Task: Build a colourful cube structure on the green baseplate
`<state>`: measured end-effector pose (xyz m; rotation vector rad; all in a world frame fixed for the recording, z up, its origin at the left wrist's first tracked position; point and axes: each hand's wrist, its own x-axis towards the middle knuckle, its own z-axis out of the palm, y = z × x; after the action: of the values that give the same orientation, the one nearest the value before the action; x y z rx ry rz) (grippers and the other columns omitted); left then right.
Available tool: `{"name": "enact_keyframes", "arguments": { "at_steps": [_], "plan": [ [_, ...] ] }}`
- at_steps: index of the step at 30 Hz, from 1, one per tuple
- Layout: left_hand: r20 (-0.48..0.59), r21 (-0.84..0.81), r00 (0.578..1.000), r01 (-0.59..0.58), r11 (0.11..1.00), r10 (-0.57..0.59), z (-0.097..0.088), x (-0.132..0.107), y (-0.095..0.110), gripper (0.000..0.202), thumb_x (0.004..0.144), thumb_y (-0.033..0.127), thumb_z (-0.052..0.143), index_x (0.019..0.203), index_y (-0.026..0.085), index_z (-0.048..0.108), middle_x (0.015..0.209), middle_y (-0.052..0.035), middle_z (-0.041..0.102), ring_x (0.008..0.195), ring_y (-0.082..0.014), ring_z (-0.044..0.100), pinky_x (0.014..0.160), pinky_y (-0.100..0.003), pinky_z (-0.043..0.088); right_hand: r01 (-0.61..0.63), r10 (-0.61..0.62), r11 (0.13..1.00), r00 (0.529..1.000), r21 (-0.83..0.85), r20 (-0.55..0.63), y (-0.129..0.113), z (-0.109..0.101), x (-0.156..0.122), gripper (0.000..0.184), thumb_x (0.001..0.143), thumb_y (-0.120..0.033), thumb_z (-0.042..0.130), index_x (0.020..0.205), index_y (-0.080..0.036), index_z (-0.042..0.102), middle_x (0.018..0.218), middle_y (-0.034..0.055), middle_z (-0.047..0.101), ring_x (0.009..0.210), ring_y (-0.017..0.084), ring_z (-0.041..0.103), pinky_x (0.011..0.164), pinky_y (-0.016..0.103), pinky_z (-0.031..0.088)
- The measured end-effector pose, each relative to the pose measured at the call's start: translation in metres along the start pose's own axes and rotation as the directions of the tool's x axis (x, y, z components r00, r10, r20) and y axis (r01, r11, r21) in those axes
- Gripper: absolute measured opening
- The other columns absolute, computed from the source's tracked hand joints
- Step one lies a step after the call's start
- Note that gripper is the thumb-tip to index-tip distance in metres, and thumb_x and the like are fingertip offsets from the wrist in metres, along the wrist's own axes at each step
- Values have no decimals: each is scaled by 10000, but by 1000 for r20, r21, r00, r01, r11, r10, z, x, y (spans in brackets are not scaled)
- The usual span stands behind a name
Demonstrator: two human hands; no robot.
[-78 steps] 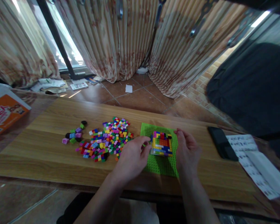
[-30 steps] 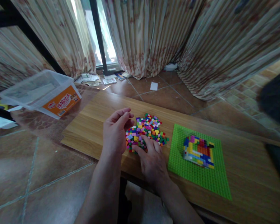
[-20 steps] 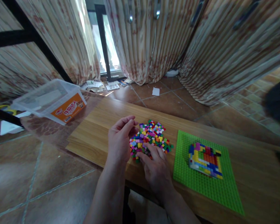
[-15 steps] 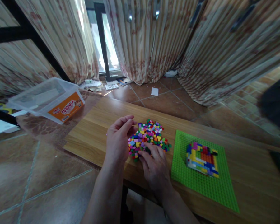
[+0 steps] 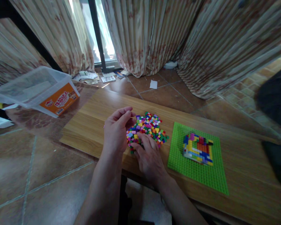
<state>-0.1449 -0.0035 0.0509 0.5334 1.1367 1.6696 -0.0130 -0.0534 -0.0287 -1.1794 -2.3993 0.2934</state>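
Loose small toy bricks (image 5: 148,122) in many colours lie in a heap on the wooden tabletop. Over the heap's left edge my left hand (image 5: 115,132) is raised, thumb and fingers pinched together; whatever may be between them is hidden. My right hand (image 5: 150,157) rests low at the near side of the heap, its fingers apart and curved over the bricks, touching them. To the right, a green studded baseplate (image 5: 199,179) carries a multicoloured brick structure (image 5: 198,149) with low stacked walls. Neither hand touches the baseplate.
A clear plastic box (image 5: 59,100) with an orange label stands at the left end on a brown patterned cloth (image 5: 25,120). A dark flat object (image 5: 276,162) lies at the table's right. Beyond are papers (image 5: 86,76) on the tiled floor and striped curtains (image 5: 145,37).
The camera view has shifted, so the scene sits slightly higher and further left. My left hand keeps its pinch; my right fingers have moved slightly among the bricks.
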Motion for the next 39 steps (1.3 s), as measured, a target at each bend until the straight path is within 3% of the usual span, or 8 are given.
{"name": "enact_keyframes", "arguments": {
  "at_steps": [6,10,13,16,18,24,32,39],
  "plan": [
    [20,16,1000,2,1000,-2,-1,1,-2,187,649,231,755,804,142,699,687,4,645,561,-64,556,583,-199,454,-17,19,998,999,57,-42,-1,-1,1,190,934,-185,495,1051,-197,645,1419,138,483,1328,278,386,1085,507,350],
    [22,32,1000,10,999,-11,0,0,-1,199,649,255,766,807,148,708,697,1,654,573,-70,562,580,-195,454,-56,106,968,974,245,-198,-1,-12,3,188,925,-183,506,1063,-202,634,1327,128,543,1260,262,468,1058,491,389],
    [112,144,991,50,988,-67,3,-2,-5,224,640,283,790,805,150,719,721,-10,674,597,-85,576,589,-199,463,-155,323,875,893,459,-314,6,-27,4,168,922,-233,533,1054,-215,634,1165,102,618,1095,223,581,942,418,480],
    [304,296,940,62,953,-156,11,-9,-16,219,677,328,778,802,154,731,746,-25,687,617,-110,590,593,-217,475,-231,528,716,797,659,-294,20,-41,3,165,924,-286,541,1044,-208,623,975,58,673,873,175,645,765,325,533],
    [384,366,900,58,929,-207,18,-15,-24,212,735,367,734,803,166,729,745,-32,685,650,-136,611,599,-231,481,-261,560,715,769,648,-309,29,-50,1,159,916,-304,562,1022,-208,631,925,41,680,828,167,642,735,312,530],
    [556,431,781,23,902,-286,35,-28,-39,141,796,289,664,763,165,722,607,-5,615,551,-111,522,529,-218,411,-217,337,927,840,307,-424,41,-66,-7,169,902,-237,593,1043,-215,683,1007,68,674,977,193,601,879,369,496],
    [411,418,833,190,889,-371,39,-28,-41,210,723,272,719,884,138,715,656,-13,664,573,-111,587,566,-222,452,-289,448,850,836,441,-316,50,-79,-18,312,825,-265,693,1131,-238,637,1003,38,672,899,178,631,814,338,523],
    [452,366,795,248,897,-405,48,-33,-43,196,702,249,736,853,127,704,634,-25,687,556,-102,595,554,-210,452,-247,401,867,861,433,-313,54,-84,-23,174,869,-218,637,1037,-236,681,899,14,679,823,156,626,782,300,510]
  ]
}}
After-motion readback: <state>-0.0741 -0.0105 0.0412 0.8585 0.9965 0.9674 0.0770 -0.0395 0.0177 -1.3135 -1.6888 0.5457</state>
